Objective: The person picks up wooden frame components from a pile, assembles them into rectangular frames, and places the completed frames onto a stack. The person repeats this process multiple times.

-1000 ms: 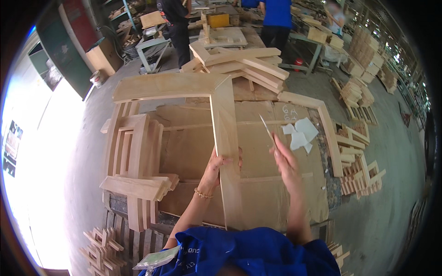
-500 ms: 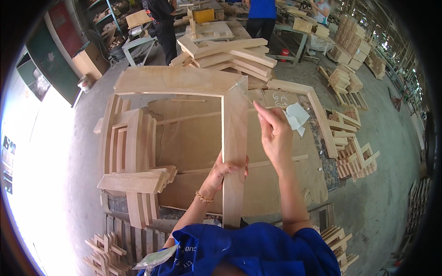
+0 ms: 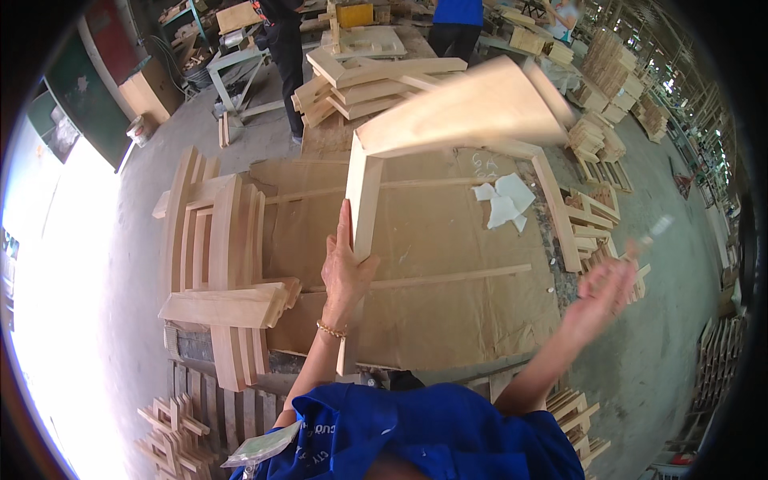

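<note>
My left hand is closed round one leg of an angled pale wooden frame. Its index finger lies along the leg. The frame is raised above a cardboard-covered table, its wide crosspiece slanting away to the right and its far end blurred by motion. Out past the table's right edge is my right hand, smeared by movement. A small blurred whitish scrap shows just beyond its fingers; I cannot make out whether they touch it.
Brown cardboard covers the table. Wooden frames are stacked at its left, and another frame lies along its right edge. White torn sheets rest nearby. More wooden parts are piled at the back. People stand beyond.
The frame has turned and tilted, its corner joint swinging, with the held leg now further left. My right hand has swept from beside the joint out to the right.
</note>
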`<state>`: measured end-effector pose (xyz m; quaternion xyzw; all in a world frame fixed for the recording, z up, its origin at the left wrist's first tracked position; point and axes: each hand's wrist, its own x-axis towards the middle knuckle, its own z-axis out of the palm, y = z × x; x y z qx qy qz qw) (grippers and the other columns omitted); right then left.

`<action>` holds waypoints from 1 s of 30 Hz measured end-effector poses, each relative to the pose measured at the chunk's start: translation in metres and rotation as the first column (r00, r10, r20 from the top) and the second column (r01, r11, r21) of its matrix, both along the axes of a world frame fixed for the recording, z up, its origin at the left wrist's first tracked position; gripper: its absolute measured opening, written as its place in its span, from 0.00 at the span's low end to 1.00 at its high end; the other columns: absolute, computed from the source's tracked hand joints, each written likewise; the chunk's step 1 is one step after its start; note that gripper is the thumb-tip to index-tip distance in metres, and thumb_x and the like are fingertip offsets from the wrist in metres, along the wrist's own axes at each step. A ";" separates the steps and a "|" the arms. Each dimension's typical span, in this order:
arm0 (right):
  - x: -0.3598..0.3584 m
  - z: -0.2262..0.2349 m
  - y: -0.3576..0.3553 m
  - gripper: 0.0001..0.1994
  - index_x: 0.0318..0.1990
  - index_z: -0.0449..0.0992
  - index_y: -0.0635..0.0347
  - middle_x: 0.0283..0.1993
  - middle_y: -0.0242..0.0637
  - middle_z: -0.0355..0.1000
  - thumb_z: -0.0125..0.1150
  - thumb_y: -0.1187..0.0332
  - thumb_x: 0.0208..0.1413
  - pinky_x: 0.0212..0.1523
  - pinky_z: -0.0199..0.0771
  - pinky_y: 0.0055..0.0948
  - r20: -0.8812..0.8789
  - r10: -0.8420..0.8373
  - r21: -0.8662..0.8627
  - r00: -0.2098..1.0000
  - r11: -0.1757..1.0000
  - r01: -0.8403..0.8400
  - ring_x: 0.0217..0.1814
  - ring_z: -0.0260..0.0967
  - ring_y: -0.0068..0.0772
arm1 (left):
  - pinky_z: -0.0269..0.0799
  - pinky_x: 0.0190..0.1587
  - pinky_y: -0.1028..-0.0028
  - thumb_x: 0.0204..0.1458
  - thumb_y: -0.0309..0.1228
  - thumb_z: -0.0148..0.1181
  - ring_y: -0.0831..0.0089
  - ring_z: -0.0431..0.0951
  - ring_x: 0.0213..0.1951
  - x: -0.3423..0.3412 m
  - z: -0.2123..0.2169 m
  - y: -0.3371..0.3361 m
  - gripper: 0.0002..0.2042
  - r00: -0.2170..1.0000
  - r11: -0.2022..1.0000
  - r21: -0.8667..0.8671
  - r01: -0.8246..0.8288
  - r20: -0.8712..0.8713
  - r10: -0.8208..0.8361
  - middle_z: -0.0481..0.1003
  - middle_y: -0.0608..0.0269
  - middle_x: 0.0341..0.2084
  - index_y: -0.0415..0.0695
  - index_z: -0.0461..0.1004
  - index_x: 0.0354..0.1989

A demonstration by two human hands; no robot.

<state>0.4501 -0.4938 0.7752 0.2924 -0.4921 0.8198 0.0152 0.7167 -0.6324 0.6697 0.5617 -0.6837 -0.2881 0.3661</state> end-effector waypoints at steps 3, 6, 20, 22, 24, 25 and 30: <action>-0.006 0.014 0.025 0.16 0.54 0.70 0.64 0.30 0.29 0.67 0.49 0.69 0.60 0.21 0.54 0.13 -0.294 -0.106 0.114 0.950 0.983 0.144 0.23 0.56 0.14 | 0.70 0.47 0.65 0.37 0.23 0.57 0.60 0.69 0.46 0.003 -0.003 0.007 0.45 0.993 0.998 0.060 -0.016 0.117 0.009 0.66 0.55 0.55 0.54 0.45 0.69; -0.001 0.030 0.016 0.14 0.49 0.75 0.64 0.38 0.36 0.69 0.55 0.78 0.54 0.34 0.65 0.22 -0.640 0.156 0.390 0.752 0.909 0.143 0.34 0.64 0.25 | 0.69 0.45 0.64 0.36 0.21 0.59 0.60 0.68 0.44 0.000 -0.013 0.018 0.46 0.977 1.000 -0.013 -0.011 0.211 0.013 0.68 0.56 0.46 0.57 0.46 0.68; -0.009 -0.045 -0.135 0.12 0.41 0.80 0.42 0.37 0.31 0.67 0.57 0.73 0.52 0.38 0.70 0.33 -0.608 0.714 0.774 0.347 0.630 0.061 0.42 0.68 0.32 | 0.69 0.42 0.62 0.35 0.19 0.62 0.57 0.69 0.41 -0.005 -0.036 0.047 0.46 0.912 0.988 -0.124 0.091 0.409 -0.033 0.64 0.56 0.37 0.65 0.52 0.66; -0.008 -0.053 -0.132 0.11 0.40 0.81 0.44 0.38 0.31 0.67 0.57 0.73 0.52 0.38 0.71 0.33 -0.588 0.736 0.798 0.336 0.596 0.092 0.43 0.68 0.33 | 0.70 0.41 0.61 0.36 0.20 0.62 0.57 0.69 0.42 -0.003 -0.033 0.048 0.45 0.915 0.996 -0.028 0.082 0.398 -0.064 0.64 0.56 0.38 0.66 0.52 0.66; -0.006 -0.058 -0.123 0.10 0.39 0.81 0.46 0.38 0.32 0.66 0.57 0.73 0.52 0.39 0.71 0.34 -0.570 0.758 0.817 0.317 0.564 0.120 0.43 0.67 0.33 | 0.71 0.41 0.61 0.36 0.20 0.62 0.56 0.70 0.42 -0.001 -0.033 0.048 0.45 0.915 0.995 0.047 0.085 0.393 -0.096 0.64 0.56 0.38 0.66 0.51 0.66; -0.004 -0.059 -0.117 0.10 0.39 0.81 0.46 0.38 0.32 0.66 0.57 0.73 0.52 0.39 0.71 0.34 -0.561 0.771 0.825 0.301 0.549 0.132 0.43 0.67 0.33 | 0.71 0.41 0.61 0.36 0.20 0.61 0.56 0.70 0.42 0.000 -0.035 0.048 0.45 0.912 0.993 0.073 0.091 0.394 -0.112 0.64 0.56 0.39 0.66 0.51 0.66; 0.001 -0.064 -0.075 0.09 0.39 0.80 0.51 0.37 0.33 0.66 0.57 0.74 0.51 0.37 0.71 0.33 -0.579 0.768 0.815 0.272 0.542 0.204 0.42 0.67 0.34 | 0.71 0.43 0.60 0.36 0.22 0.61 0.54 0.70 0.45 -0.007 -0.045 0.050 0.47 0.902 0.970 0.199 0.137 0.381 -0.205 0.64 0.54 0.43 0.67 0.48 0.67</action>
